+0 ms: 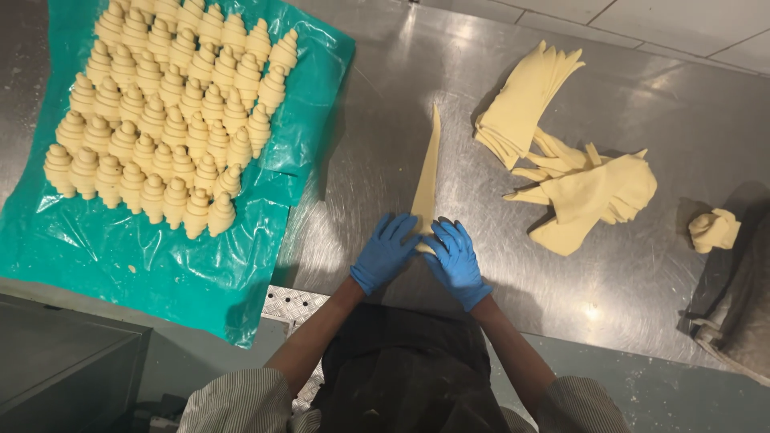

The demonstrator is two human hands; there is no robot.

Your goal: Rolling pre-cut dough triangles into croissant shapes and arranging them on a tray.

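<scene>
A long, thin triangle of pale dough [427, 172] lies on the steel table [385, 104], its tip pointing away from me. Both my hands wear blue gloves. My left hand [385, 250] and my right hand [455, 258] rest side by side with fingers flat on the wide near end of the triangle, which is partly hidden beneath them.
Several rows of rolled raw croissants [164, 112] sit on a teal plastic sheet [160, 265] at the left. A stack of cut dough triangles [521, 100] and a looser pile [589, 196] lie at the right. A small dough scrap [714, 230] lies near a dark cloth [742, 305].
</scene>
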